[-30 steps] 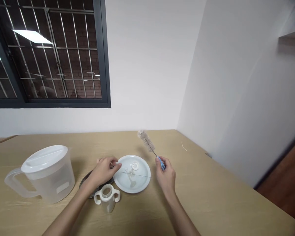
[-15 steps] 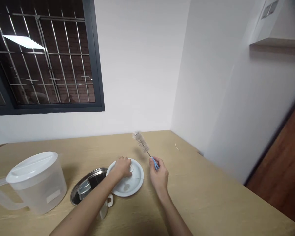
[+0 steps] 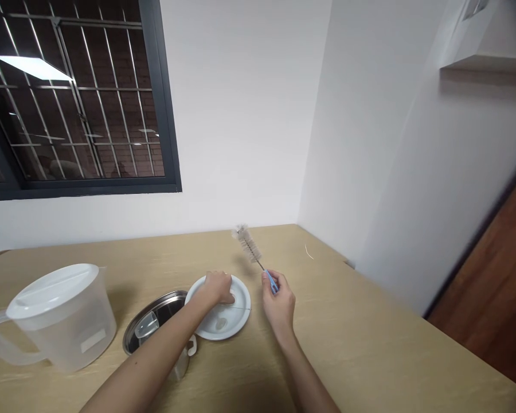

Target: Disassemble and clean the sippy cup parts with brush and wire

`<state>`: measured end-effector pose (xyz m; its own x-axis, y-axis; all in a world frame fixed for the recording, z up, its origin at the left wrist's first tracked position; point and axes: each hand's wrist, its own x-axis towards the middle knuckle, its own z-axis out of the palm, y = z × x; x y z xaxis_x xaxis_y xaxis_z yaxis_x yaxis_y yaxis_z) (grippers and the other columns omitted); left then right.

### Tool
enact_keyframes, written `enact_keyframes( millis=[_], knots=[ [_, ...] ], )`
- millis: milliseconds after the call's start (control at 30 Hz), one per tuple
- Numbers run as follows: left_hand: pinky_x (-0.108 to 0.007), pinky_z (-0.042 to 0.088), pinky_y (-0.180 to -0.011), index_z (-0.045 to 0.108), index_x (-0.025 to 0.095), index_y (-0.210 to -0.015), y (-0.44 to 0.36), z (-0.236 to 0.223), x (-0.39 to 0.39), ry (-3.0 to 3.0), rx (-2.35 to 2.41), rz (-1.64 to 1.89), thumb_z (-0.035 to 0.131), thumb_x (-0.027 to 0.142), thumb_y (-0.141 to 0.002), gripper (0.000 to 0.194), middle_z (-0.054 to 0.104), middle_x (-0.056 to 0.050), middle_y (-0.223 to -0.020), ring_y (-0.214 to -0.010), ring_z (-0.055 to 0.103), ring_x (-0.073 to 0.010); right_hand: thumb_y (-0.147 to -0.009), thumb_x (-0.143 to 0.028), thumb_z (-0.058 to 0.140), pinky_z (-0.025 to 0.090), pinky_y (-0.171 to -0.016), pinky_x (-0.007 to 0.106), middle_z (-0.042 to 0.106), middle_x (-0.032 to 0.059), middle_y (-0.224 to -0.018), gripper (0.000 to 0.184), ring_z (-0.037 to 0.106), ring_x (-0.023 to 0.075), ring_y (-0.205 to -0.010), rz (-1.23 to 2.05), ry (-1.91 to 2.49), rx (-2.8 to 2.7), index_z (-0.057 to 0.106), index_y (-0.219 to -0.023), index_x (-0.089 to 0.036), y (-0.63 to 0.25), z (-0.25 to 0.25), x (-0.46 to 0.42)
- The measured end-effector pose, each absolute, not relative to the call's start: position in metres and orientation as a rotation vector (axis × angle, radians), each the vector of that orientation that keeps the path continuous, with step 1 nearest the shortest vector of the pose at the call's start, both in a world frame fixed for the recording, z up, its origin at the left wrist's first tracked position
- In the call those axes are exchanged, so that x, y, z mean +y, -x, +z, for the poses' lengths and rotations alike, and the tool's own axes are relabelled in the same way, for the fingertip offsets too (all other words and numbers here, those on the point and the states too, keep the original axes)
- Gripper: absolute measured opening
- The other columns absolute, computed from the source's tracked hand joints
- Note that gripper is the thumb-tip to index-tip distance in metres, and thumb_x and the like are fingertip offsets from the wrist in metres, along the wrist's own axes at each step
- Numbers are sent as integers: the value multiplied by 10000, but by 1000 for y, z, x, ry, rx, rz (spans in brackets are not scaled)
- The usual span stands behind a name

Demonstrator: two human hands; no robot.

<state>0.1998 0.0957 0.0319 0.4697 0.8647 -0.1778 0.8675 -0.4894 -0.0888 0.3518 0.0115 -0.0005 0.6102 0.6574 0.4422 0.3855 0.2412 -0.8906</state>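
Observation:
My right hand (image 3: 279, 298) grips the blue handle of a bottle brush (image 3: 248, 244); its pale bristles point up and to the left, above the table. Over a white plate (image 3: 236, 321) is my left hand (image 3: 218, 287), with its fingers curled down. What those fingers hold is mostly hidden; a small pale round edge shows by the thumb. A translucent oval spot lies on the plate, and a thin dark line crosses it.
Left of the plate, an oval steel tray (image 3: 131, 338) holds a clear plastic cup (image 3: 147, 325). My left forearm partly covers a cup with a white handle (image 3: 192, 345). A lidded translucent pitcher (image 3: 69, 321) stands at far left. A thin pale strand (image 3: 308, 252) lies back right.
My left hand has shifted slightly on the plate, hiding more of the small round white thing under it. My right hand still holds the brush. The whole view has moved a little.

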Motion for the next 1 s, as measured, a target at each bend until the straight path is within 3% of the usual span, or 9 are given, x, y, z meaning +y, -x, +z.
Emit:
enact_keyframes(
  millis=[333, 867, 1000],
  knots=[
    [-452, 523, -912, 585, 163, -1217, -194, 43, 90, -2729, 1460, -297, 653, 380, -893, 396, 628, -97, -1195, -1065, 621, -243, -850, -604, 535, 526, -738, 361, 747, 159, -965, 500, 690, 274, -832, 235, 1379, -988, 673, -1015, -152, -351, -2, 12],
    [-453, 537, -899, 590, 159, -1206, -199, 38, 87, -2633, 1668, -267, 592, 369, -940, 339, 623, -94, -1209, -1052, 630, -232, -858, -577, 537, 516, -774, 366, 744, 165, -997, 477, 688, 276, -861, 231, 1391, -997, 669, -1023, -150, -352, -2, 13],
    [-484, 529, -901, 626, 143, -1149, -201, 37, 88, -2613, 1652, -253, 729, 497, -799, 508, 664, -119, -1148, -1038, 645, -280, -851, -579, 542, 516, -761, 359, 747, 157, -983, 477, 690, 271, -853, 238, 1395, -990, 671, -1017, -152, -352, -3, 13]
  ],
)
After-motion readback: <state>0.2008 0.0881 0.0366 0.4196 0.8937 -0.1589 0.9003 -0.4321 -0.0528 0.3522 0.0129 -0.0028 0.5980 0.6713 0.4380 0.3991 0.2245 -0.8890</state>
